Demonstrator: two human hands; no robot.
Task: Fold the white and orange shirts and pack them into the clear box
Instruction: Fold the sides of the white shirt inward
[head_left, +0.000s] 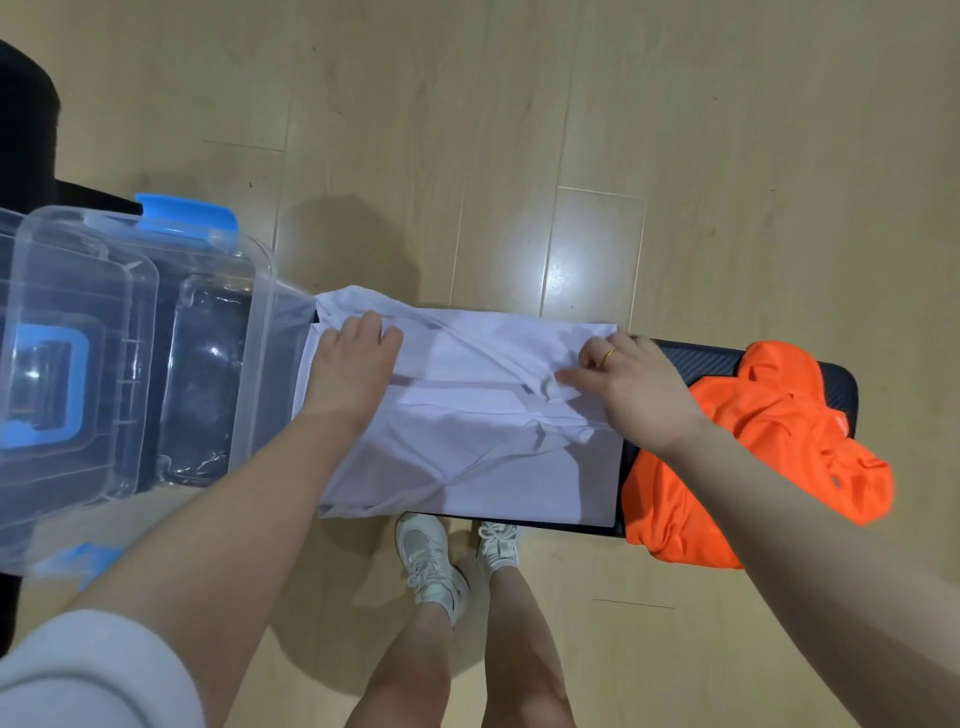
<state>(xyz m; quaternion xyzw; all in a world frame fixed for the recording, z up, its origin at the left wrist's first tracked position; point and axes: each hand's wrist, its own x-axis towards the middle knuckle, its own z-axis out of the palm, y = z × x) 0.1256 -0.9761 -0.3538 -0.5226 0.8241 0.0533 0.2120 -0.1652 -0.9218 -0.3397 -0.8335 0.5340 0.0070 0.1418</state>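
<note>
The white shirt (483, 436) lies spread on a black bench, partly folded with creases across it. My left hand (353, 364) presses flat on its left end, fingers curled over the far edge. My right hand (623, 389) pinches a fold of the white fabric near its right side. The orange shirt (758, 447) sits crumpled on the bench's right end, hanging over the near edge. The clear box (130, 338) with blue latches stands empty at the left, touching the white shirt's end.
The black bench (717, 353) runs left to right over a light wooden floor (519, 130). My legs and white sneakers (431, 561) stand just before the bench. A black object (26, 119) fills the far left edge.
</note>
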